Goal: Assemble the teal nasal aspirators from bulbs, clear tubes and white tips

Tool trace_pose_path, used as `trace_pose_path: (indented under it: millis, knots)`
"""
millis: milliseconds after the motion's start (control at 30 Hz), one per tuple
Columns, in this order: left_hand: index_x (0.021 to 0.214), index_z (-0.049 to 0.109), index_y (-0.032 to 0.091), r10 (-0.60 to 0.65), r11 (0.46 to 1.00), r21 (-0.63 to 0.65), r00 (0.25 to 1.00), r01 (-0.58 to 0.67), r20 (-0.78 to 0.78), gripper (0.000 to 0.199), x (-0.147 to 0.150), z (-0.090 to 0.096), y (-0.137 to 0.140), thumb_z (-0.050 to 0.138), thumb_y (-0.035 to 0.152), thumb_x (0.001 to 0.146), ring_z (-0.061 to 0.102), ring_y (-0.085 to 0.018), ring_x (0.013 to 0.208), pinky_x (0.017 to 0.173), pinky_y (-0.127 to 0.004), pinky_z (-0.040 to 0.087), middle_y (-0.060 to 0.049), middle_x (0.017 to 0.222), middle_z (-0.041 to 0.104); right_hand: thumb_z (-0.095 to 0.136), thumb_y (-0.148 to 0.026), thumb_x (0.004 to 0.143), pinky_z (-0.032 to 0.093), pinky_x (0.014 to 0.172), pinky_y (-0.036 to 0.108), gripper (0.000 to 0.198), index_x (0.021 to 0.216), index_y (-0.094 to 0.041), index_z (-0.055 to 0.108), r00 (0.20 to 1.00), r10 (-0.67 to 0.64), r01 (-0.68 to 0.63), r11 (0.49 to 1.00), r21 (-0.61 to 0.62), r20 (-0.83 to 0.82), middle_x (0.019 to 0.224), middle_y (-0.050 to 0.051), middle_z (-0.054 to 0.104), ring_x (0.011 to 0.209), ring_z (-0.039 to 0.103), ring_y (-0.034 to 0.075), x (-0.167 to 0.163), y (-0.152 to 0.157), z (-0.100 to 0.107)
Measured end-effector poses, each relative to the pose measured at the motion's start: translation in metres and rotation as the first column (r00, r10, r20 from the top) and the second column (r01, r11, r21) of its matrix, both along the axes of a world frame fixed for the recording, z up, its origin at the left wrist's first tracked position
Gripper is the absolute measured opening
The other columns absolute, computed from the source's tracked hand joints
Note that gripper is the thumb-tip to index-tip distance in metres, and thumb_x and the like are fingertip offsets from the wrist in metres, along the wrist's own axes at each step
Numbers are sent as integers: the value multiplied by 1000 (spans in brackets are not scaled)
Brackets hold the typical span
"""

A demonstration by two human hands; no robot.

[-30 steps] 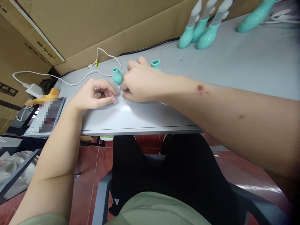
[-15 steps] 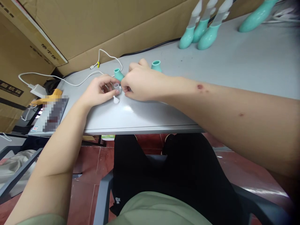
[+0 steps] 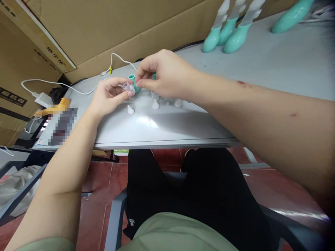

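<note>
My left hand pinches a small clear plastic tube between thumb and fingers, lifted off the table, its open end up. Just to its right is my right hand, thumb and fingertips pressed together; whatever they hold is hidden or too small to name. A teal rubber bulb with an open neck stands right behind the tube. Part of another teal bulb shows behind my right fingers. Small white cone-shaped tips lie in front: one below my left hand, others below my right.
Several teal bulb nasal aspirators with clear tubes and white tips stand at the back right, and one more teal bulb farther right. Cardboard walls the table's back. A white cable and a yellow-orange object lie left.
Both hands have risen from the tabletop, the left one carrying the clear tube up. My right hand has moved away from the tube, uncovering white tips and a clear piece beneath it.
</note>
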State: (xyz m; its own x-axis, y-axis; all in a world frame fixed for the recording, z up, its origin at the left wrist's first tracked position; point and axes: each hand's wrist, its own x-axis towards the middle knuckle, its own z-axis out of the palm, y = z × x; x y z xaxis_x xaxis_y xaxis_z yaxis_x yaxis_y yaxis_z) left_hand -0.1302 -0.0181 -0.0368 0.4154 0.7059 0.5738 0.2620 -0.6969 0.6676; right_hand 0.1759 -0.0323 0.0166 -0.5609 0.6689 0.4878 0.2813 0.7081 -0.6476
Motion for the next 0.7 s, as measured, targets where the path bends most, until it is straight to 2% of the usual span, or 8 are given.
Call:
trace_pose_path:
  millis: [100, 300, 400, 533, 700]
  knots:
    - [135, 103, 36, -45, 997, 56, 999, 44, 17, 50, 0, -2, 6, 118, 65, 97, 88, -20, 84, 83, -41, 83, -5, 113, 95, 83, -20, 99, 70, 114, 50, 12, 94, -31, 82, 999, -4, 4, 1000, -16, 32, 116, 5, 97, 111, 88, 33, 1, -2, 2]
    - [136, 101, 35, -33, 992, 121, 999, 30, 25, 64, -7, -11, 22, 120, 76, 91, 88, -24, 83, 81, -45, 82, -5, 113, 91, 84, -26, 94, 68, 113, 42, 9, 90, -35, 82, 997, -54, 50, 997, -55, -63, 111, 1, 97, 116, 89, 28, -6, -6, 1]
    - [138, 100, 35, -2, 992, 129, 1000, -1, 22, 70, -9, -14, 24, 119, 81, 89, 87, -25, 82, 84, -48, 80, -6, 114, 90, 85, -28, 94, 68, 117, 44, 10, 89, -35, 80, 996, 16, -23, 996, -81, -91, 118, 1, 97, 121, 88, 30, -3, -6, 0]
    - [133, 99, 35, 82, 993, 90, 997, -81, -5, 71, 2, -4, 7, 116, 87, 89, 86, -25, 85, 85, -47, 79, -6, 111, 91, 84, -26, 98, 68, 121, 47, 13, 91, -33, 76, 991, 84, -92, 992, -81, -101, 120, 1, 96, 120, 86, 29, 0, -6, 2]
    - [134, 99, 35, 141, 989, 58, 990, -139, -29, 68, 16, 11, -15, 111, 89, 93, 87, -25, 89, 86, -47, 81, -6, 116, 92, 83, -17, 97, 67, 117, 46, 15, 92, -31, 78, 996, 64, -67, 997, -35, -65, 119, 2, 97, 117, 88, 30, -1, -7, 5]
